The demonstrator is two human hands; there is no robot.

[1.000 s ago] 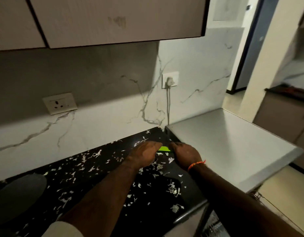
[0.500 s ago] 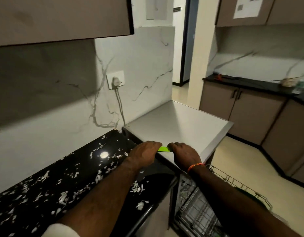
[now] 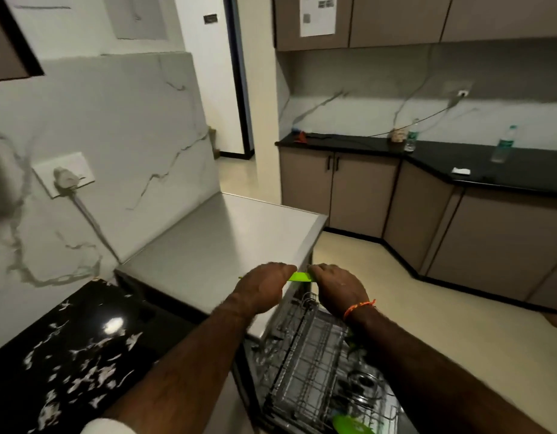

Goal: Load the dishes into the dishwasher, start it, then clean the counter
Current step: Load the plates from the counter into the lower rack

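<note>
Dishwasher racks of grey wire (image 3: 314,364) had come into view below the hands — a second before, the view held only the black speckled counter (image 3: 67,355) strewn with white scraps. Over that second the head swung right, away from the mess and toward the open machine that stood under the grey steel-topped counter (image 3: 214,245), just past the black counter's right edge.

Both hands had kept their hold throughout. The left hand (image 3: 263,288) and the right hand (image 3: 340,288) each pinched one end of a thin, flat, bright green item (image 3: 300,277), stretched between them and now carried over the steel top's front edge, above the upper rack. What the item was could not be told; most of it was hidden in the fingers.

A steel cup or bowl (image 3: 361,380) sat in the rack, and a green plastic plate (image 3: 352,426) showed at the rack's near edge, so loading seemed partly done. The shift suggested the green item was headed for the racks. The door was still down, the machine evidently not started, and the scraps remained on the black counter.
</note>
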